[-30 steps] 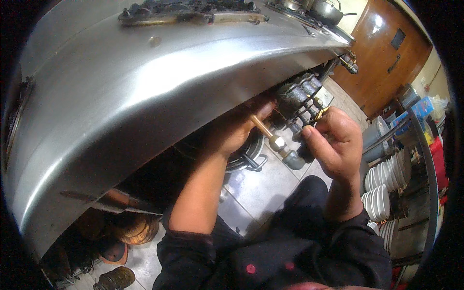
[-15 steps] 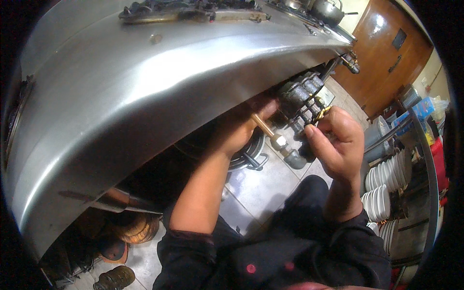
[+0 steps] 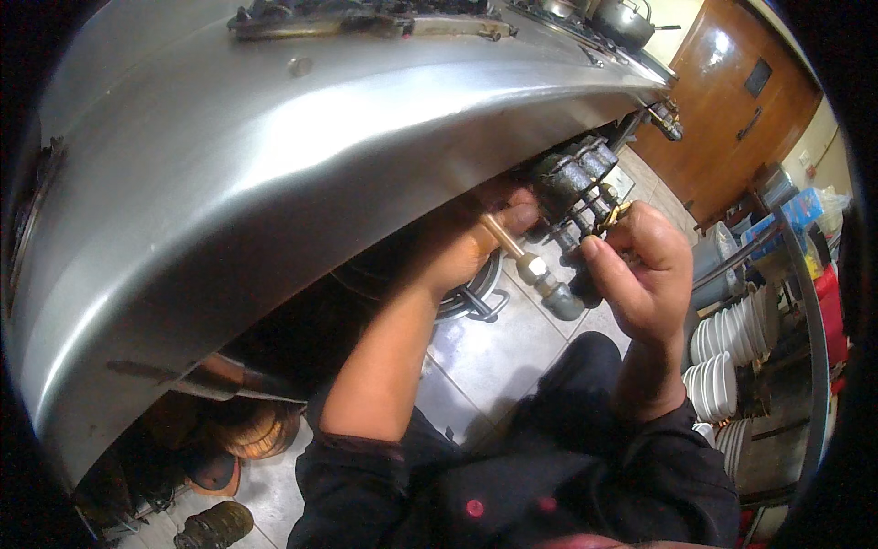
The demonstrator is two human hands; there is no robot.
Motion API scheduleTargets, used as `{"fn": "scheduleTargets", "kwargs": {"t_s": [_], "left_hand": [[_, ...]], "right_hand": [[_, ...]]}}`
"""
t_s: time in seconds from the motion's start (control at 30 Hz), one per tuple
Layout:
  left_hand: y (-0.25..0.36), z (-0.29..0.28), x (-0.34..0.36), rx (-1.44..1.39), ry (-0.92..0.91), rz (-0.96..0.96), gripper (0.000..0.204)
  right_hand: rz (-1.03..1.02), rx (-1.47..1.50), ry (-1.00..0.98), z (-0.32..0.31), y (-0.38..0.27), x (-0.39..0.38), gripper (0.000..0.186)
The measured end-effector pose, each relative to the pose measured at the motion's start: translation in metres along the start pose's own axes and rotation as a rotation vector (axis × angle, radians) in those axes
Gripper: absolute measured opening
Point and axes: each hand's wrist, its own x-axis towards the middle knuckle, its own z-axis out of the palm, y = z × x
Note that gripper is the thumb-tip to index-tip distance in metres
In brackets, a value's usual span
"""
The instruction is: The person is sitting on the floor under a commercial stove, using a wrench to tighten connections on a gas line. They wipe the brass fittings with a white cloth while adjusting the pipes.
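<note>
Under the front edge of the steel stove, my left hand reaches behind a brass-coloured pipe. Its fingers are mostly in shade, so what they hold, if anything, is hidden. The pipe ends in a hex nut and a grey elbow fitting. My right hand is closed, thumb and bent forefinger pinching a small brass valve handle. That handle sits beside blackened metal burner fittings, which jut out from under the stove between my two hands.
Below stands a dark pot on the tiled floor. Stacked white plates fill a rack at the right. A lidded pot is on the far stove top, near a wooden door. A dark jar lies at lower left.
My left fingers have shifted slightly and show more beside the black fittings. The pipe and elbow appear a little lower and further right. My right hand keeps its pinch almost unmoved.
</note>
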Motion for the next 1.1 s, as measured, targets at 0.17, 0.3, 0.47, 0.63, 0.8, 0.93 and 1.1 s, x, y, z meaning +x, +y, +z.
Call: {"fn": "scheduleTargets", "kwargs": {"t_s": [0.17,0.3,0.47,0.63,0.8,0.93,1.1], "left_hand": [[-0.005,-0.002,0.003,0.040,0.158,0.218,0.028],[0.003,-0.015,0.008,-0.256,0.004,0.154,0.031],[-0.002,-0.011,0.003,-0.050,0.001,0.131,0.028],[-0.006,-0.042,0.011,0.385,0.224,0.307,0.020],[-0.016,-0.075,0.005,1.388,0.348,0.275,0.030],[-0.044,-0.036,0.008,0.662,0.244,-0.116,0.025],[-0.150,-0.036,-0.013,0.067,0.174,0.064,0.014]], "right_hand": [[-0.025,-0.020,0.007,-0.001,-0.001,0.002,0.018],[-0.022,-0.036,-0.004,-0.001,-0.003,0.003,0.018],[-0.015,-0.012,0.007,-0.003,-0.001,0.001,0.018],[0.001,0.023,0.064,-0.004,0.002,-0.002,0.014],[0.187,0.717,0.371,-0.030,0.045,-0.029,0.031],[0.477,0.959,0.434,-0.012,0.115,-0.082,0.039],[0.672,1.140,0.229,0.053,0.172,-0.122,0.029]]}}
